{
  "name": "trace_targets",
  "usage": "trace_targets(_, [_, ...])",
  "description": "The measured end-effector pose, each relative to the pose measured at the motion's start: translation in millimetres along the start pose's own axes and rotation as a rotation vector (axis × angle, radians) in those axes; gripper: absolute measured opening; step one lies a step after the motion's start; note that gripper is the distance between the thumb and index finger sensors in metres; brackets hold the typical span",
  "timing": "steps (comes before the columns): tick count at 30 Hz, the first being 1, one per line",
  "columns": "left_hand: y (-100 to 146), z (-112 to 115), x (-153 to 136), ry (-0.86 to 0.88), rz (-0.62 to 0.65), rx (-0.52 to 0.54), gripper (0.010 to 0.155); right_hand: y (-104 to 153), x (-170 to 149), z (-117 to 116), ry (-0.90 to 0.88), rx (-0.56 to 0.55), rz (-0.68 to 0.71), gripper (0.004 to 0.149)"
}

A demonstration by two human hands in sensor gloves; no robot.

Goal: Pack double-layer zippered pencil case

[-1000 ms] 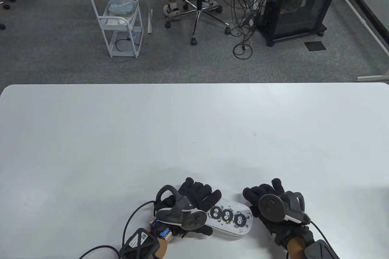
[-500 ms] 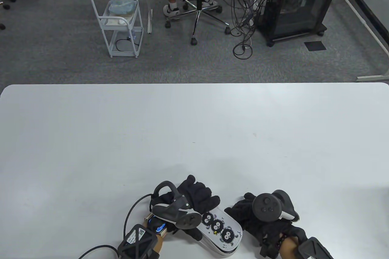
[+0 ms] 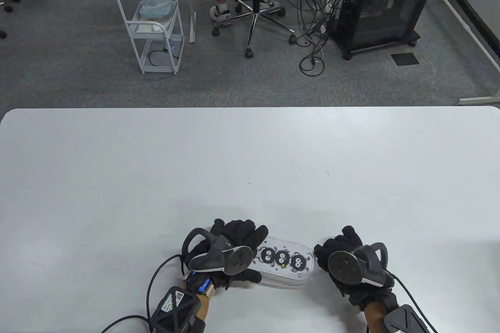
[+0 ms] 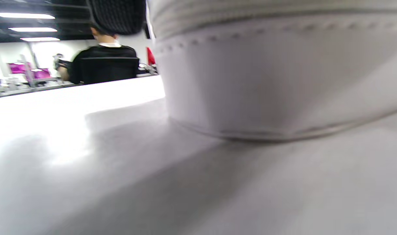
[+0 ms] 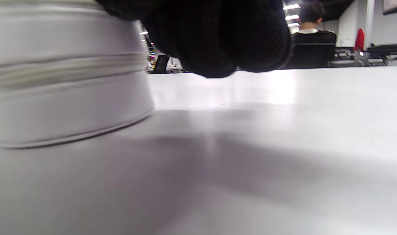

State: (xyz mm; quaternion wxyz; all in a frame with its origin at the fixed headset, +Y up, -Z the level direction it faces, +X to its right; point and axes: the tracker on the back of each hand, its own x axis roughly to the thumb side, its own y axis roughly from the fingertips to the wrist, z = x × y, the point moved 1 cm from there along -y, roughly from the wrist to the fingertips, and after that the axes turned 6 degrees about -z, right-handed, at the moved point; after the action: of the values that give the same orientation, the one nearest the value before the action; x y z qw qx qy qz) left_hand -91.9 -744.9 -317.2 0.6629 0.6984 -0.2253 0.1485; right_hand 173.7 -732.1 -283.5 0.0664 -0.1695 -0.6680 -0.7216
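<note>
With both hands bracketing it, the white oval zippered pencil case with black soot-ball cartoons (image 3: 283, 262) lies flat near the white table's (image 3: 250, 161) front edge. Left hand (image 3: 230, 251) grips one end, steadying it; right hand (image 3: 347, 259) rests at the other end, fingers curled, contact unclear. Zips look closed.

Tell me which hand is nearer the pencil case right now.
Left. The left hand grips the pencil case at its left end; the right hand sits just off its right end, contact unclear.
</note>
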Motion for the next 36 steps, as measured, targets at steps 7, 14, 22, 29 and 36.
trace_targets(7, [-3,-5,10,-0.018,-0.183,-0.014,0.101,3,24,-5,0.047,-0.047,-0.032,0.046])
trace_targets(14, [3,-6,25,-0.019,-0.193,0.01,0.101,-2,53,-12,0.041,-0.05,-0.051,0.048])
trace_targets(22, [10,-19,51,0.032,-0.119,0.006,0.09,0,62,-17,0.062,-0.041,-0.039,0.047])
trace_targets(29, [21,-34,22,0.044,-0.123,0.138,0.055,-2,20,-12,-0.016,-0.05,-0.167,0.046])
trace_targets(36, [18,-29,37,-0.038,0.06,0.145,0.09,-7,14,-15,-0.052,-0.047,-0.175,0.046])
